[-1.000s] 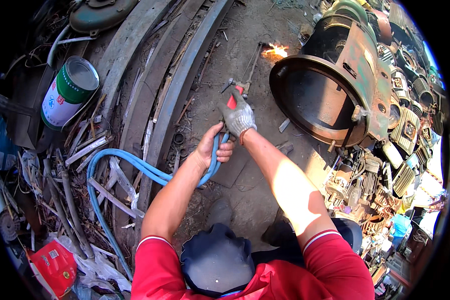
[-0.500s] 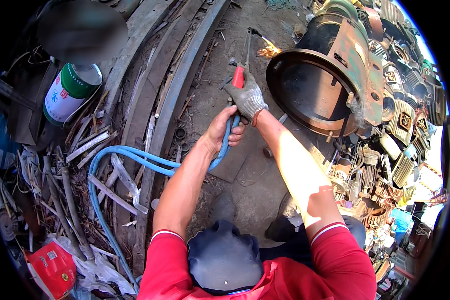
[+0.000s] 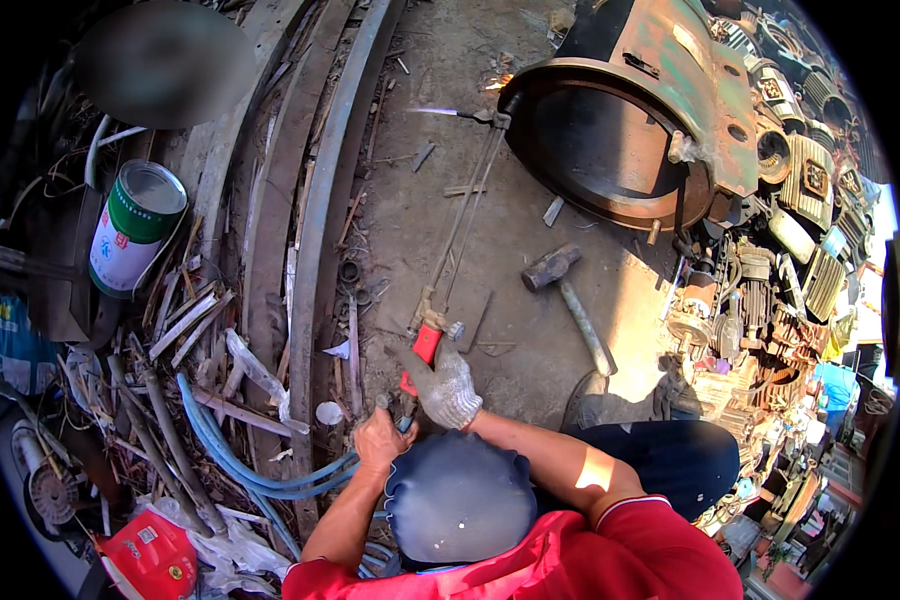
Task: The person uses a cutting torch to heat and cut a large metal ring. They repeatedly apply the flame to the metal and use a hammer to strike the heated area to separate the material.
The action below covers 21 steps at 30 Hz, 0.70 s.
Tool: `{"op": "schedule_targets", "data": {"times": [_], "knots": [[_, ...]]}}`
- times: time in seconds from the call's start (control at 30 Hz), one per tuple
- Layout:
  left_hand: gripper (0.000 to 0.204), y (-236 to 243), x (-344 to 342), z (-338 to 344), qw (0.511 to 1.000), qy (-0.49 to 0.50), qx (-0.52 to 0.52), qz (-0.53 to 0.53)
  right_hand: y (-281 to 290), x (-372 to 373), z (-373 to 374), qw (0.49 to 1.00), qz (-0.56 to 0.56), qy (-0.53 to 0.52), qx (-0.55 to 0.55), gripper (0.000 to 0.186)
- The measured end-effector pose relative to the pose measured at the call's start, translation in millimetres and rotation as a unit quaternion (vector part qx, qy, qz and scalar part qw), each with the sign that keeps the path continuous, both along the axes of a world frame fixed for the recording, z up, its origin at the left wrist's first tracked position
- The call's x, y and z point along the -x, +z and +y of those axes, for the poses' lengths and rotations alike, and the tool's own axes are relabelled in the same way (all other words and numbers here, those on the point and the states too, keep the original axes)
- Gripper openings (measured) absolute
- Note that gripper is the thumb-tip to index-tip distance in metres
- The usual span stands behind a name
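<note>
My right hand (image 3: 448,388), in a grey-white work glove, is closed round the red handle of a cutting torch (image 3: 427,345). The torch's thin metal tubes run away from me to an angled head beside the rim of a big rusty metal drum (image 3: 620,70). From the tip a narrow, pale bluish flame (image 3: 432,111) points left. My bare left hand (image 3: 380,440) grips the blue hose (image 3: 310,488) just below the handle; its fingers are partly hidden. Orange fire or sparks (image 3: 500,82) show by the drum's rim.
A sledgehammer (image 3: 575,300) lies on the dirt floor at my right. Long metal beams (image 3: 325,180) run along the left, with scrap wood and a green-and-white can (image 3: 138,230) beyond. Old motors (image 3: 805,180) are heaped at right. A red bag (image 3: 150,555) lies near left.
Both hands have drawn back toward me with the torch. Its flame has turned from pointing right, large and orange, to pointing left, thin and bluish. The sledgehammer has come into fuller view.
</note>
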State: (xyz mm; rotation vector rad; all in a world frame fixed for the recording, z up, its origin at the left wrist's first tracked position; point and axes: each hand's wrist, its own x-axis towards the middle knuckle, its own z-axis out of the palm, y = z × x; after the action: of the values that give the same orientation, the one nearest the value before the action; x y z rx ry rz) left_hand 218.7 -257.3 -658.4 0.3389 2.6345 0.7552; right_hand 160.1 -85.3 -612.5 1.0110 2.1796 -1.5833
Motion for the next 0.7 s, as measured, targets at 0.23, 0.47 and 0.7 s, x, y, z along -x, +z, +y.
{"op": "schedule_targets", "data": {"times": [0.23,0.47,0.7], "knots": [[0.049,19,13,34,0.995,-0.086,-0.044,0.024,-6,-37,46,0.939,0.096,-0.278,0.179,0.02],[0.06,51,70,134,0.991,-0.062,-0.031,-0.112,3,21,138,0.929,0.154,-0.274,0.195,0.027],[0.064,46,75,166,0.958,-0.018,-0.146,-0.247,-8,16,174,0.946,0.177,-0.231,0.142,0.028]]}}
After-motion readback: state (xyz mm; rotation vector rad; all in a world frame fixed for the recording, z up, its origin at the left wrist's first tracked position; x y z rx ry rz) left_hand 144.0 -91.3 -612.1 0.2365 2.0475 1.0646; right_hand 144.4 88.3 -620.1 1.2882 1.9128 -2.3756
